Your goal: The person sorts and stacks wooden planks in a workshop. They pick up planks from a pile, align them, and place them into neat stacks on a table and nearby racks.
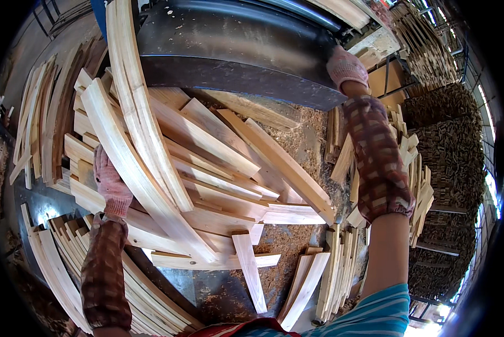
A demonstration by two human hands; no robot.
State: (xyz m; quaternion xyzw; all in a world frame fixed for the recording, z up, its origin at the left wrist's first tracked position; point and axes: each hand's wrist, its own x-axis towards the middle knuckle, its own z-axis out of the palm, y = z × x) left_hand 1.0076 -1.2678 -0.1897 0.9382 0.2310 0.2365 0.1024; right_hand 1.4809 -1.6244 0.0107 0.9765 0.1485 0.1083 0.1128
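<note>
My left hand (112, 188), in a pinkish knit glove, is at the left edge of a long pale wooden plank (137, 163). The hand looks closed on that edge, with some of its fingers hidden. Another long board (133, 84) stands against the dark machine (224, 73) and crosses the pile beside it. Far right, my right hand (346, 66), gloved too, reaches to the machine's right end, close to the roller. Its fingertips are lost in shadow, so its grip does not show. Under and beyond the held plank lies a heap of loose planks (207, 168).
Stacked boards (55, 112) stand at the left, with more strips (151, 292) at the lower left. Short pieces (305, 281) lean near me. Sawdust (280, 247) covers the floor. Large bundles of wood (443, 140) rise along the right side.
</note>
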